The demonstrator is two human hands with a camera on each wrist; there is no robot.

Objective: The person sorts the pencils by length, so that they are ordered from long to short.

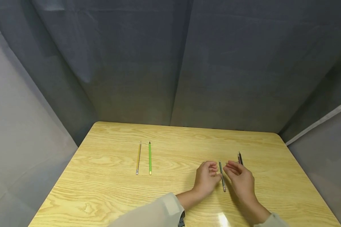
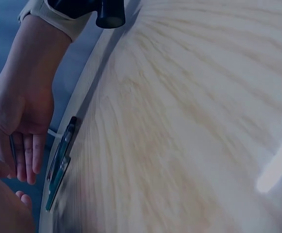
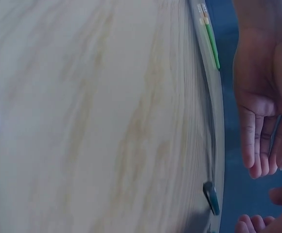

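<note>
Head view: the left hand [image 1: 206, 180] and right hand [image 1: 240, 180] hover relaxed, fingers loosely bent, grasping nothing, either side of a grey pen [image 1: 222, 175] lying on the worktop [image 1: 116, 195]. Dark pens [image 1: 240, 158] lie just beyond.

A wooden tabletop [image 3: 92, 116] is seen blurred. A green pencil [image 3: 211, 41] is laid near its far edge. The left hand [image 3: 265, 97] is held open, fingers [image 3: 248, 141] extended.
</note>
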